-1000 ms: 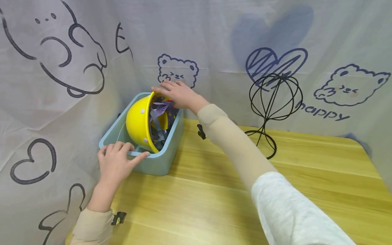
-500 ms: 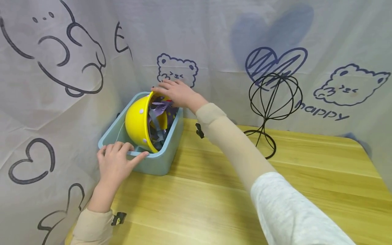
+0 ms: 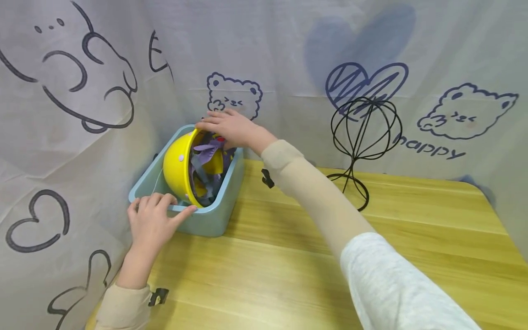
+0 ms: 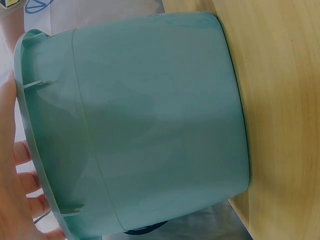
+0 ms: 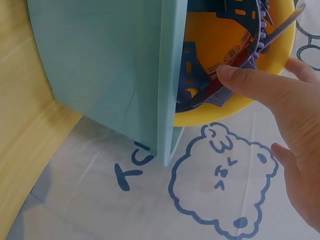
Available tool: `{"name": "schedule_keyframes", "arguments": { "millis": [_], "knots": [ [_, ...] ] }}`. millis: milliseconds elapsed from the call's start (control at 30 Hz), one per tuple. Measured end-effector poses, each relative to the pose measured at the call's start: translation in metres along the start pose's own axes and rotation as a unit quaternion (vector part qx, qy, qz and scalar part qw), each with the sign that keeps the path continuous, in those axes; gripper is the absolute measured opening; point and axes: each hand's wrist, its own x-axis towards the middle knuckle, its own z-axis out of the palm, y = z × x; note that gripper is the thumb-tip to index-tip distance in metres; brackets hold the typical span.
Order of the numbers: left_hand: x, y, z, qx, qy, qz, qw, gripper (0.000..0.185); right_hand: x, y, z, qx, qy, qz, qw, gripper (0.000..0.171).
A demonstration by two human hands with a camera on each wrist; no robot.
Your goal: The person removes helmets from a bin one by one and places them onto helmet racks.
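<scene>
A yellow hard hat (image 3: 177,167) stands on its edge inside a light blue plastic bin (image 3: 210,220) at the table's back left. Purple harness straps (image 3: 204,156) fill its hollow side. My right hand (image 3: 231,128) holds the hat's upper brim. In the right wrist view its thumb (image 5: 250,82) presses the purple harness (image 5: 240,65) inside the yellow brim (image 5: 225,112), with the fingers behind the brim. My left hand (image 3: 150,220) holds the bin's near rim with its fingers curled over it. The left wrist view shows the bin's wall (image 4: 150,125) and those fingers (image 4: 25,180).
A black wire hat stand (image 3: 363,133) stands at the back middle of the wooden table (image 3: 288,266). A white cloth with bear and heart drawings (image 3: 268,46) hangs close behind and to the left of the bin.
The right hand and the hat's top have shifted slightly left, tipping the hat a little and showing more of its inside. The left hand has stayed on the rim.
</scene>
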Motion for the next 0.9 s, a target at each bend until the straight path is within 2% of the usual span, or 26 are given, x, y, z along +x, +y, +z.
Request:
{"name": "schedule_keyframes", "arguments": {
  "millis": [167, 367, 767, 900],
  "knots": [
    [0.0, 0.001, -0.001, -0.002, -0.004, 0.001, 1.0, 0.056, -0.002, -0.007, -0.004, 0.006, -0.002, -0.003, 1.0, 0.089],
    [-0.001, 0.004, -0.002, 0.002, -0.009, -0.003, 1.0, 0.057, -0.005, -0.014, -0.008, 0.007, 0.002, -0.027, 1.0, 0.086],
    [-0.002, 0.002, 0.002, -0.009, 0.012, 0.0, 0.9999, 0.056, -0.003, -0.021, -0.007, 0.067, 0.018, -0.034, 0.997, 0.082],
    [-0.001, 0.001, 0.003, -0.014, 0.017, 0.003, 0.9997, 0.055, -0.001, -0.022, -0.009, 0.065, 0.032, -0.043, 0.996, 0.081]
  ]
}}
